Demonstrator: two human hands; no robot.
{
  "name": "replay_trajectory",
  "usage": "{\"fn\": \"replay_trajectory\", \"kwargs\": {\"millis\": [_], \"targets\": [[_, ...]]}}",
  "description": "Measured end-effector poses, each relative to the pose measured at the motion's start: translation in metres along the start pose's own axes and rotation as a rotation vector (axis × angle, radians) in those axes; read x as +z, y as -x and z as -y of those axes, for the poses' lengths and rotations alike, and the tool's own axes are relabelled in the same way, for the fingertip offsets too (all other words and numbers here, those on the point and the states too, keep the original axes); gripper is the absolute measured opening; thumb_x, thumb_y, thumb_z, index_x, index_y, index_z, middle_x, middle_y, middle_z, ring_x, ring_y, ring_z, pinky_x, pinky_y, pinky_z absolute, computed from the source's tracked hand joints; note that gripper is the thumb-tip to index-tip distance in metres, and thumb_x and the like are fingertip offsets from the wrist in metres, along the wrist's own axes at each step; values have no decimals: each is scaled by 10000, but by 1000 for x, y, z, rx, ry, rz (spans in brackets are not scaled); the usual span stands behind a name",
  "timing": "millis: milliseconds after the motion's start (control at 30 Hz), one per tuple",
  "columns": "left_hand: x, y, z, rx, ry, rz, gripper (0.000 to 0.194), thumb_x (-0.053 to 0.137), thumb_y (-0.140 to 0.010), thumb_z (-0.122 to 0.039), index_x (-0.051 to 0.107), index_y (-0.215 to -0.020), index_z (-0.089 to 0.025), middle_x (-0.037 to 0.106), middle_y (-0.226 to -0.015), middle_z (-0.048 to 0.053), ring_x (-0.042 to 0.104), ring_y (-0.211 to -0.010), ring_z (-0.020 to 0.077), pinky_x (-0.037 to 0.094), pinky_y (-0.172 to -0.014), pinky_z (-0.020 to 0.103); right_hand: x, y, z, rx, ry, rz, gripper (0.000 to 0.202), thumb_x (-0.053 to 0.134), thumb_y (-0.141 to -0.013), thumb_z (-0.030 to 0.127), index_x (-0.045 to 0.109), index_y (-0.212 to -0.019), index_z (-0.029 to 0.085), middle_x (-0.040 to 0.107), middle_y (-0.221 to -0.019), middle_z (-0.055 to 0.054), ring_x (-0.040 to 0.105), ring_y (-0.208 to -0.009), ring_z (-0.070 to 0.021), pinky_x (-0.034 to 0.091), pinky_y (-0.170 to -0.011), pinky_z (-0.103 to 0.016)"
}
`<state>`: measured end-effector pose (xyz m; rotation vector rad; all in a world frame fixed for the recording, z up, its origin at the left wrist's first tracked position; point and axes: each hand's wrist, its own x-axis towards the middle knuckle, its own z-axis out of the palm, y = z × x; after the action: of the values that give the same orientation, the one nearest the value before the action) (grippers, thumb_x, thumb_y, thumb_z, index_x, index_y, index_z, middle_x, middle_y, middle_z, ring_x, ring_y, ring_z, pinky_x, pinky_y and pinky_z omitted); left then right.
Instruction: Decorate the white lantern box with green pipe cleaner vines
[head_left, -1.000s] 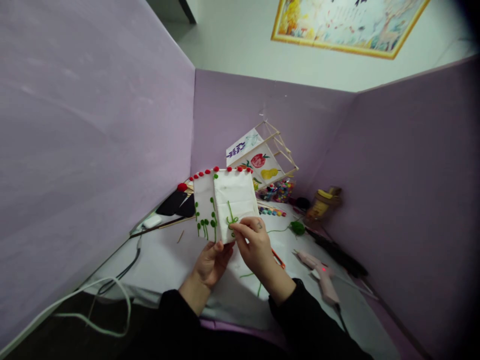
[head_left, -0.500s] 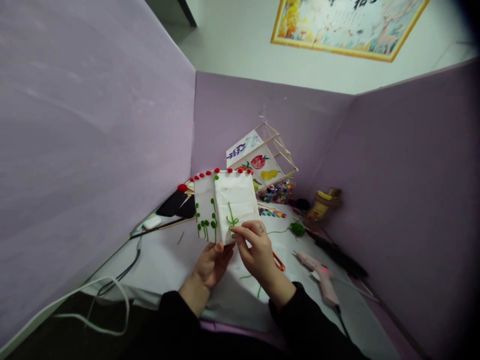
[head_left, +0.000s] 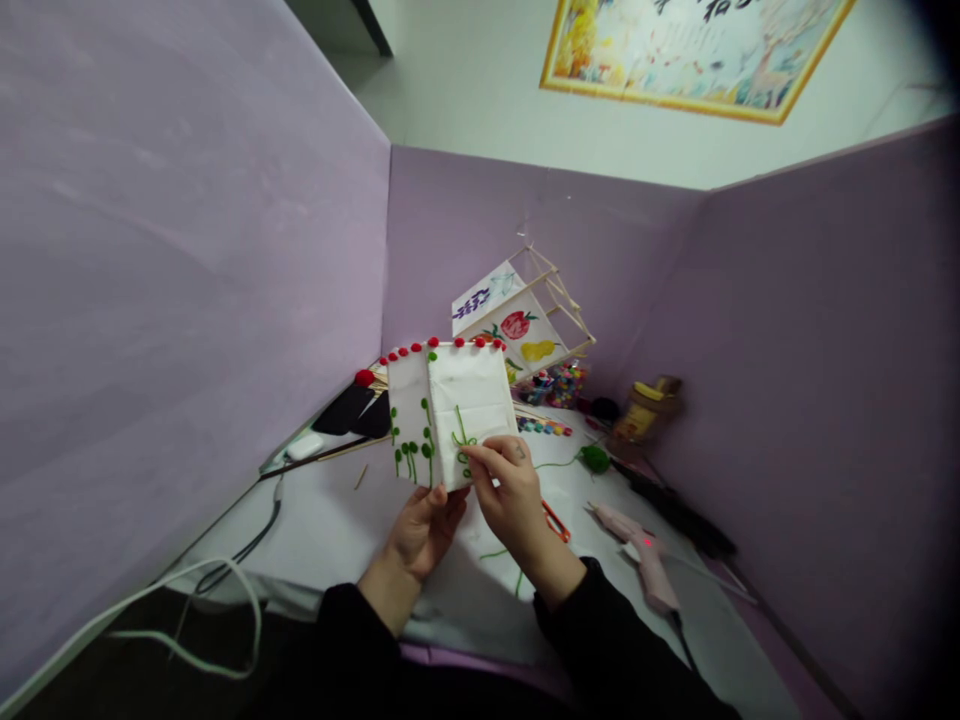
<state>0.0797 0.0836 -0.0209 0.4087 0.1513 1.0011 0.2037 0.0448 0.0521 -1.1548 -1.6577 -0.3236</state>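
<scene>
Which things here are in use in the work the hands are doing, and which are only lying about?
In use:
- white paper lantern, with red pompoms and green yarn stems
- left hand, holding its lower edge
- right hand, pressing green yarn onto its front

Lying about:
- painted fruit lantern
- pink glue gun
- green yarn ball
- bead tub

Two paper lanterns, two hands, one glue gun.

One white lantern (head_left: 452, 415) has a row of about nine red pompoms along its top edge, though the small blurred ones are hard to count; a second painted lantern (head_left: 517, 320) stands behind. One left hand (head_left: 420, 530), one right hand (head_left: 510, 490). One pink glue gun (head_left: 637, 555), one green yarn ball (head_left: 595, 458), one framed picture (head_left: 690, 45).
</scene>
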Motion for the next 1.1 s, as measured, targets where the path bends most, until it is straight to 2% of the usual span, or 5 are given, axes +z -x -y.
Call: {"fn": "replay_trajectory", "kwargs": {"millis": [200,500,733,833,1100], "targets": [[3,0,0,-1,7,-21,177,770,-659,-122,722,-827,-154,761,-849,55,701,-796,172,544,-711,222,-6,4,0,11,-46,-30,194,528,-845,128,681,-937,203,559,-820,-54,511,-818,-189,457,-747,-358],[1,1,0,-6,11,-32,261,747,-681,-102,709,-931,-168,756,-887,57,693,-827,172,538,-732,234,-1,1,1,3,-9,-27,202,527,-856,148,688,-959,213,560,-819,-55,506,-818,-190,459,-747,-360],[2,1,-1,-11,10,-44,210,780,-642,-111,713,-834,-162,758,-858,46,696,-813,172,542,-707,226,-12,-7,4,-31,5,-76,199,534,-851,121,675,-958,212,554,-828,-49,507,-820,-185,453,-754,-353],[5,2,-2,-5,9,-49,218,783,-638,-110,710,-836,-162,757,-851,41,696,-795,168,542,-692,225,-15,-19,0,-100,75,-28,206,555,-832,116,679,-954,226,550,-874,-55,495,-868,-199,438,-825,-385],[8,3,-2,-8,7,-79,195,770,-650,-95,710,-822,-162,752,-812,28,691,-775,156,533,-699,222,-17,-46,-7,-242,226,207,255,614,-761,110,694,-938,275,480,-1114,-74,405,-1088,-257,350,-986,-443]]}}
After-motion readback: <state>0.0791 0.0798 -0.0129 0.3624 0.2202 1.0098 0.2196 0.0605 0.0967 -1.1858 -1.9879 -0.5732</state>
